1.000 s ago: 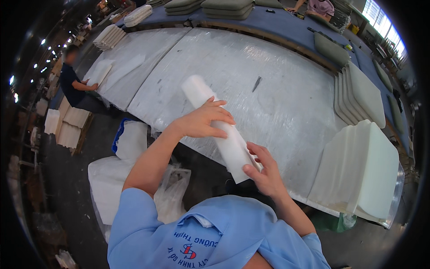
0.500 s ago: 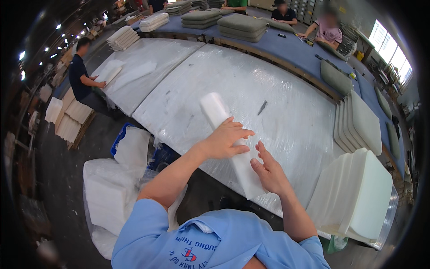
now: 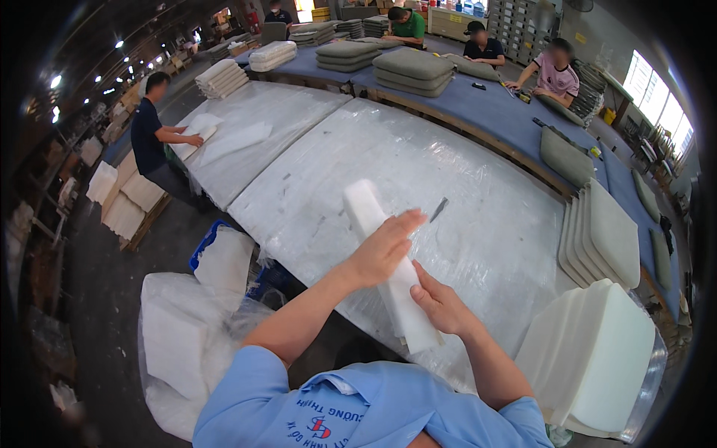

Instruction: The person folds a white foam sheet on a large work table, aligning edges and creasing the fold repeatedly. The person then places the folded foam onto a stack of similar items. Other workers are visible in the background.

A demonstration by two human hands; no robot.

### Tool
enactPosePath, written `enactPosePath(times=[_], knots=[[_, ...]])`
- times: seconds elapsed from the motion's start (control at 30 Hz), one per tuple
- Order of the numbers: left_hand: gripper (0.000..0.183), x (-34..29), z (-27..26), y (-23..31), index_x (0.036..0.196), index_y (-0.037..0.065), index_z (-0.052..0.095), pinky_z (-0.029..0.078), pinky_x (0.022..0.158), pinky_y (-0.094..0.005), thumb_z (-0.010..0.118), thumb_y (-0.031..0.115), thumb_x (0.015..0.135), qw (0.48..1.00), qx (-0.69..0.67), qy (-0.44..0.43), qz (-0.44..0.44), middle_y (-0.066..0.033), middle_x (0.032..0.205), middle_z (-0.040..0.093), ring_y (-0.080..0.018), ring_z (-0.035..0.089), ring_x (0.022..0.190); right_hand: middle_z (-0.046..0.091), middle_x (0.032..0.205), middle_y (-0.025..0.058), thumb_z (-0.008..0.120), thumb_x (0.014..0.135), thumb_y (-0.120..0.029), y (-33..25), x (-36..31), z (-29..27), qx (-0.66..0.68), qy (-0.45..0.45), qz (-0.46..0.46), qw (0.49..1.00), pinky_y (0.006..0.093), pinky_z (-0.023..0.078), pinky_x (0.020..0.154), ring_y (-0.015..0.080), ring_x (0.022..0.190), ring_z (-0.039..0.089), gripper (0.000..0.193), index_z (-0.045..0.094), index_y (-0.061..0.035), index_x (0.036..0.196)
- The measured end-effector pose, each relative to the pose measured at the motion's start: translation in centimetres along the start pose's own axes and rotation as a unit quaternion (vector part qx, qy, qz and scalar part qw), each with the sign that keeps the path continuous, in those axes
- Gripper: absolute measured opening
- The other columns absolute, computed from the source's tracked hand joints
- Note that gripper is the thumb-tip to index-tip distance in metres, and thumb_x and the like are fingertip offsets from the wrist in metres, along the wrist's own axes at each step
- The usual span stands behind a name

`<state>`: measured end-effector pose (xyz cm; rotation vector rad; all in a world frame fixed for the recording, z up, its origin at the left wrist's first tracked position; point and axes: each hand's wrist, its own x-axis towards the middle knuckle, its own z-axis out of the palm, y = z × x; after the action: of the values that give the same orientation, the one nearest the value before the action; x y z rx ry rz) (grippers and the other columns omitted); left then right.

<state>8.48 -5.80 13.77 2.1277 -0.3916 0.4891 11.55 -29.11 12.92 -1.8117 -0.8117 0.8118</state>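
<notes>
Pad (image 3: 407,308), long and white, slants at the near side of the glossy surface (image 3: 328,172), upper end pointing away and left, lower end close to the near edge. Flat on it or held slightly above: cannot tell. Left hand (image 3: 387,248) lies across the pad, fingers straight and close together, a little blurred, curled round nothing. Right hand (image 3: 442,305) is at the pad's right side, thumb apart from the fingers; whether they grip or only touch, cannot tell. Main risk, in my judgement: slipping. Straight left fingers give little hold, and the sheen suggests a slick top, so a one-sided push could swing the upper end round or send the lower end over the edge. Second risk: lower end looks uneven at its corner; if layered, it could open out once pressure comes off. Third: right forearm (image 3: 499,362), swung wide, could nudge the foam stack (image 3: 597,351) near the surface's right corner. Clear bag (image 3: 175,340) sits left, well apart from both hands.
</notes>
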Motion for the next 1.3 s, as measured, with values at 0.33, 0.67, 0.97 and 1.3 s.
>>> enactPosePath(times=[0.33,0.67,0.97,1.3], knots=[[0.049,-1.1,-6.6,-12.6,0.147,0.002,0.053,0.043,0.114,-0.0428,0.06,0.025,0.104,0.949,0.032,0.219,-0.223,-0.0213,0.152,0.051,-0.0369,0.049,0.14,0.042,0.164,0.0171,0.045,0.113,-0.042,0.1,4.2,-1.2,-0.033,-0.006,0.022,0.999,0.039,0.029,0.124,0.0292,0.151,0.041,0.067,0.027,-0.0039,0.165],[0.05,-1.4,-4.7,-14.1,0.149,0.0,0.046,0.037,0.118,-0.048,0.054,0.022,0.105,0.965,0.014,0.217,-0.144,-0.0265,0.153,0.042,-0.0413,0.041,0.143,0.018,0.174,0.0171,0.016,0.108,-0.07,-5.4,14.7,1.1,0.0,-0.056,0.004,0.998,0.0396,0.013,0.131,0.0323,0.161,0.016,0.089,0.018,-0.0032,0.167],[0.053,-3.4,-6.2,-14.4,0.15,-0.004,0.041,0.033,0.119,-0.0485,0.052,0.022,0.105,0.974,-0.017,0.194,-0.118,-0.0279,0.153,0.041,-0.0424,0.039,0.143,0.029,0.171,0.0147,0.013,0.101,-0.079,-2.7,16.0,4.3,0.037,-0.01,0.003,0.999,0.0426,0.021,0.129,0.0349,0.158,0.025,0.099,0.025,-0.0041,0.166],[0.064,-2.4,-7.6,-18.7,0.156,0.0,0.039,0.034,0.119,-0.0425,0.037,0.047,0.113,0.871,-0.388,0.19,-0.233,-0.0175,0.145,0.057,-0.0273,0.053,0.134,0.053,0.148,0.028,0.061,0.096,-0.062,-7.7,17.4,2.2,-0.13,0.063,0.117,0.983,0.0449,0.045,0.113,0.0412,0.134,0.057,0.101,0.025,0.0041,0.163]])
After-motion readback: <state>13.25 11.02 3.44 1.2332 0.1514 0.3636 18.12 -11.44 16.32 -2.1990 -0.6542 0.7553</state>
